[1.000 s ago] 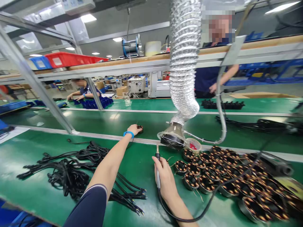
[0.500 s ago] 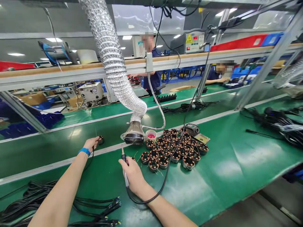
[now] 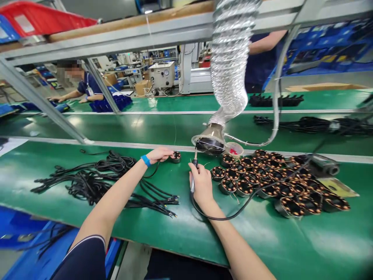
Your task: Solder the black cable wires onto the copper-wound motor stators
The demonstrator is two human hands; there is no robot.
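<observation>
My left hand (image 3: 159,154), with a blue band at the wrist, pinches a round copper-wound coil ring (image 3: 175,157) at its left side; a black cable hangs from beneath these fingers. Wrapped around a soldering iron (image 3: 192,182) is my right hand (image 3: 201,182), its tip pointing up beneath the fume hood (image 3: 211,142). Several more coil rings (image 3: 244,187) stand grouped to the right of this hand. A small cup with red contents (image 3: 234,149) is behind them. The iron's black cord loops over my right wrist and across the rings.
Black cables (image 3: 93,182) lie at the left of the green bench (image 3: 175,241). A silver duct (image 3: 230,58) hangs down at centre. A grey metal holder (image 3: 325,165) stands at the right. One person sits at the far left behind the frame; another stands behind the duct.
The view has swung left, bringing the cable pile and the seated person at far left into view. My left hand and its coil ring are now over the near bench, closer to my right hand.
</observation>
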